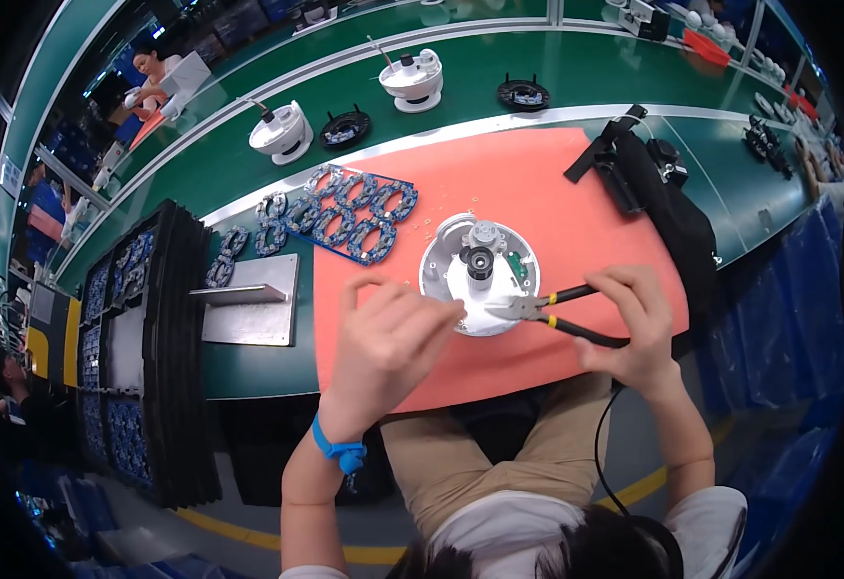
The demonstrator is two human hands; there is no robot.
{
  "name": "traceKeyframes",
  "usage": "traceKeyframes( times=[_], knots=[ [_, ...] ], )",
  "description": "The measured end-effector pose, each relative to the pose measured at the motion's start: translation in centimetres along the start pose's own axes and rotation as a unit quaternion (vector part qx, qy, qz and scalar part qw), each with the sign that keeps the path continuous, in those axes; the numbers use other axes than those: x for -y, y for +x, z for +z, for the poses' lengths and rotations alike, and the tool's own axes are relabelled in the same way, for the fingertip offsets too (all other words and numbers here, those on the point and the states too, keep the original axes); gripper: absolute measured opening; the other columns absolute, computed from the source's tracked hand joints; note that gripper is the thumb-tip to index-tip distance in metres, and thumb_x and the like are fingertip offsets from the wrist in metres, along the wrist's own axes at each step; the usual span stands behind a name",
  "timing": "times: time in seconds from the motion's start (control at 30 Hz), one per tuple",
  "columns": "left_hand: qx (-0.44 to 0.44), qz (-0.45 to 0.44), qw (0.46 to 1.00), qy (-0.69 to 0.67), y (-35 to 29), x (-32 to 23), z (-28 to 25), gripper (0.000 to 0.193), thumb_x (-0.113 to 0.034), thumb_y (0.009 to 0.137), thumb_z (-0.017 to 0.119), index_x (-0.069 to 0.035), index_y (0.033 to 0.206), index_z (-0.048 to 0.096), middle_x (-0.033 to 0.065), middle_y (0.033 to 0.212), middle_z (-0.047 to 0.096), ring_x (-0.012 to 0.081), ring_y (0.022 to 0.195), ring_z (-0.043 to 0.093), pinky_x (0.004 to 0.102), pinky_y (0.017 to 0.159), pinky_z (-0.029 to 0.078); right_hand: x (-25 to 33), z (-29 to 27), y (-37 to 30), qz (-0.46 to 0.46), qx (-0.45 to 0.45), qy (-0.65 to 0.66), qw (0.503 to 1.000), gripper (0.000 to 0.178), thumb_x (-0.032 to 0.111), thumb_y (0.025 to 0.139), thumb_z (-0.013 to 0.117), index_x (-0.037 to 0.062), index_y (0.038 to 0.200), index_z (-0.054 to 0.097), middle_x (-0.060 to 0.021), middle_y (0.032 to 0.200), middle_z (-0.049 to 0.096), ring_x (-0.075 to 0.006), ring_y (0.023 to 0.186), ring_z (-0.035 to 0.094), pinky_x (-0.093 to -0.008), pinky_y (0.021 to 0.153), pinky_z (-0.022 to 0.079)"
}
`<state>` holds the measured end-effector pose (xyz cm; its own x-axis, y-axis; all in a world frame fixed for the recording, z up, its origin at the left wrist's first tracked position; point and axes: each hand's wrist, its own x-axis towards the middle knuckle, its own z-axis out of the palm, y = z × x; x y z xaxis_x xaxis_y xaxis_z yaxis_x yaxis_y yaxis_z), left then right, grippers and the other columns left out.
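My right hand (639,333) grips a pair of cutting pliers (565,322) by its black-and-yellow handles, which are spread apart. The pliers' metal jaws lie over the near right part of a round white plastic housing (432,275). Standing up in the housing's middle is a black lens-like cylinder (480,261), and a small green circuit board (516,263) sits on its right side. At the housing's near left edge my left hand (379,333) is closed in a pinch; what its fingertips hold, if anything, cannot be made out. A blue band (338,449) circles the left wrist.
An orange mat (576,183) lies under the housing. Ring-shaped circuit boards (354,207), a metal plate with an upright bar (272,314) and stacked black trays (152,347) are on the left. A black strap-like item (668,203) lies right. White housings (412,82) stand beyond.
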<state>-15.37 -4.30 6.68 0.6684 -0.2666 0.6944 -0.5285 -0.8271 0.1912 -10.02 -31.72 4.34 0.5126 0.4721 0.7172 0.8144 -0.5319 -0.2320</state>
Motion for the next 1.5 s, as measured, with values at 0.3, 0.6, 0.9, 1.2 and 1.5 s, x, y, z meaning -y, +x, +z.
traceKeyframes(
  times=[0.3,0.6,0.9,1.2,1.5],
  knots=[
    [0.074,-0.011,0.997,-0.011,0.4,1.0,-1.2,0.017,-0.008,0.071,0.078,-0.010,0.086,0.070,-0.0008,0.075,0.064,0.0177,0.070,0.057,0.0342,0.081,0.042,1.6,1.5,0.8,-0.026,0.017,-0.021,0.999,0.055,0.019,0.056,0.080,-0.0003,0.104,0.062,-0.0120,0.100,0.056,-0.0296,0.087,0.057,-0.0399,0.074,0.048],
    [0.087,0.012,0.995,-0.049,-0.1,1.4,-0.4,0.011,-0.009,0.073,0.075,-0.011,0.082,0.069,-0.0007,0.073,0.062,0.0179,0.069,0.056,0.0341,0.080,0.042,1.5,0.8,0.2,0.019,0.000,-0.031,0.999,0.054,0.018,0.056,0.079,0.0004,0.105,0.062,-0.0115,0.100,0.056,-0.0291,0.087,0.056,-0.0399,0.074,0.047],
    [-0.011,-0.084,0.993,-0.081,0.3,2.3,-0.4,0.006,-0.004,0.075,0.073,-0.005,0.079,0.069,0.0027,0.072,0.067,0.0176,0.063,0.056,0.0331,0.076,0.041,3.0,3.2,1.5,0.012,0.002,-0.020,1.000,0.052,0.019,0.059,0.079,-0.0002,0.105,0.062,-0.0112,0.100,0.056,-0.0283,0.089,0.055,-0.0397,0.076,0.048],
    [-0.031,-0.096,0.992,-0.078,0.0,2.8,-0.6,0.006,-0.004,0.076,0.074,-0.005,0.078,0.069,0.0027,0.072,0.066,0.0175,0.063,0.057,0.0331,0.077,0.041,3.1,3.5,1.8,0.033,0.005,0.016,0.999,0.051,0.016,0.058,0.079,0.0001,0.104,0.062,-0.0118,0.098,0.055,-0.0290,0.088,0.055,-0.0390,0.074,0.049],
    [-0.035,-0.098,0.990,-0.094,-0.2,3.0,-0.9,0.007,-0.004,0.075,0.074,-0.007,0.079,0.070,0.0018,0.071,0.066,0.0168,0.063,0.057,0.0335,0.079,0.041,3.4,3.7,2.0,0.032,0.005,0.026,0.999,0.050,0.016,0.058,0.079,0.0009,0.103,0.062,-0.0114,0.097,0.055,-0.0281,0.086,0.055,-0.0376,0.072,0.049]
  ],
)
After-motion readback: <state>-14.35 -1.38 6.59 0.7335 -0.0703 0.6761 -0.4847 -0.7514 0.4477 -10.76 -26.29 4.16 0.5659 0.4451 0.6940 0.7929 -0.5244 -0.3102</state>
